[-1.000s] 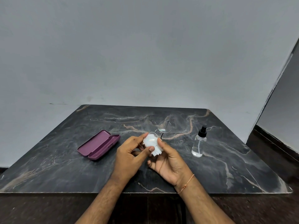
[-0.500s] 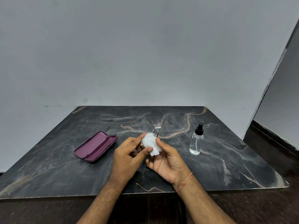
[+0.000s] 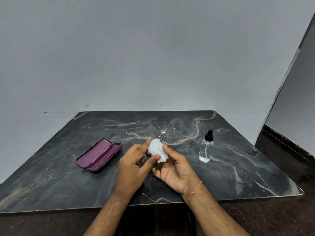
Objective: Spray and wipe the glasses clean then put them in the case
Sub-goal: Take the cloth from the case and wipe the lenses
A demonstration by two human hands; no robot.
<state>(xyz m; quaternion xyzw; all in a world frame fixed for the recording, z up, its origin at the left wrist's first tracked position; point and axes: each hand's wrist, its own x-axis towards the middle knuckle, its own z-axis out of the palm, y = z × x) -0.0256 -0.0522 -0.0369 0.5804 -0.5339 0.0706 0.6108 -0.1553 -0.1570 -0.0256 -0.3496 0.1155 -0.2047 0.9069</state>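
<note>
Thin metal-framed glasses (image 3: 167,131) are held above the middle of the dark marble table (image 3: 238,167). One lens sticks up free; the other is wrapped in a white cloth (image 3: 156,149). My left hand (image 3: 134,166) pinches the frame at the covered lens with thumb and forefinger. My right hand (image 3: 175,167) cups the cloth from below, thumb pressed on it. The purple case (image 3: 98,155) lies open on the table to the left. A clear spray bottle (image 3: 206,147) with a black nozzle stands upright to the right.
A grey wall rises behind the table. A dark floor shows along the near edge and to the right, where a wall corner stands.
Both hands stay on the glasses and cloth with only small finger shifts. The view has drifted slightly, so the table objects sit a little further left.
</note>
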